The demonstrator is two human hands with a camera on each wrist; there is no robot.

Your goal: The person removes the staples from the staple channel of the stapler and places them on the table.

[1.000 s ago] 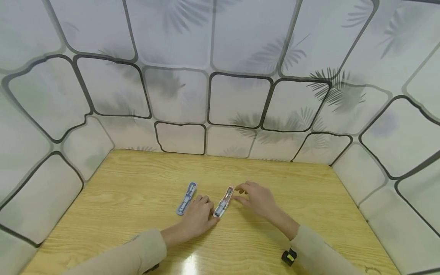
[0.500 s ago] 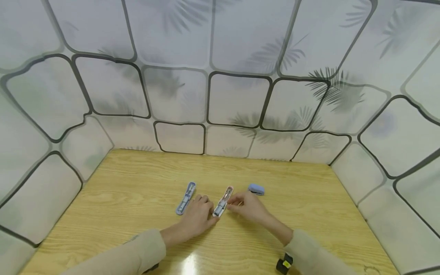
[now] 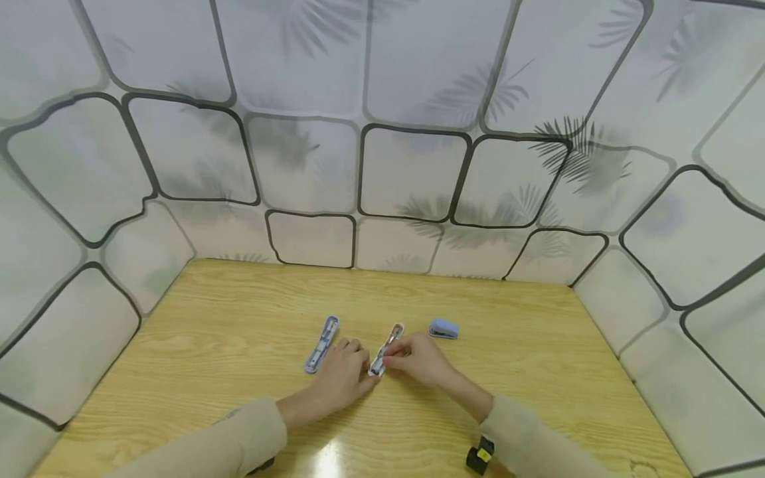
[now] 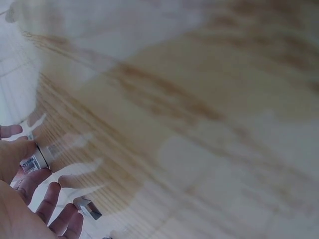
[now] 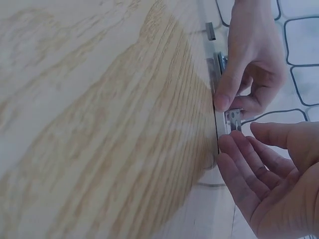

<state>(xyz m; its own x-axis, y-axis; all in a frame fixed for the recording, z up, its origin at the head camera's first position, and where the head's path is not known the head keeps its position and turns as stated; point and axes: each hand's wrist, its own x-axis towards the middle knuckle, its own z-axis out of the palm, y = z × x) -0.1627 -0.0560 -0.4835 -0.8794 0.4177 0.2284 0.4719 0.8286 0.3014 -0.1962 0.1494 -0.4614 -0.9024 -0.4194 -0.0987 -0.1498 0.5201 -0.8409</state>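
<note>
A: What is held, and by which hand?

B: A slim pink-edged case [image 3: 386, 348], lying open on the wooden table [image 3: 239, 312], is gripped at its near end by the left hand [image 3: 343, 372], thumb and fingers curled round it. In the right wrist view the same pinch is seen, a small metal part [image 5: 232, 119] showing just below the thumb.

A: And the right hand?

B: The right hand [image 3: 418, 358] is brought against the far side of the case. In the head view its fingertips appear bent onto the case's middle; in the right wrist view the palm is turned up and the fingers lie loosely, just beside the metal part. A firm grip cannot be told from these views.

A: What else is near?

B: A second slim case, blue [image 3: 321, 343], lies just beyond the left hand's knuckles, apart from it. A small blue stapler [image 3: 444, 328] sits a little past the right hand, untouched.

A: Which step is judged to be in hand?

B: The pink-edged case is being steadied while its contents are worked on; the work seems in its middle, the case not yet closed.

A: What is called for next?

B: A fine pinch by the right fingertips on the small metal part, with the case kept flat and still under the left hand so it is not tipped or slid.
</note>
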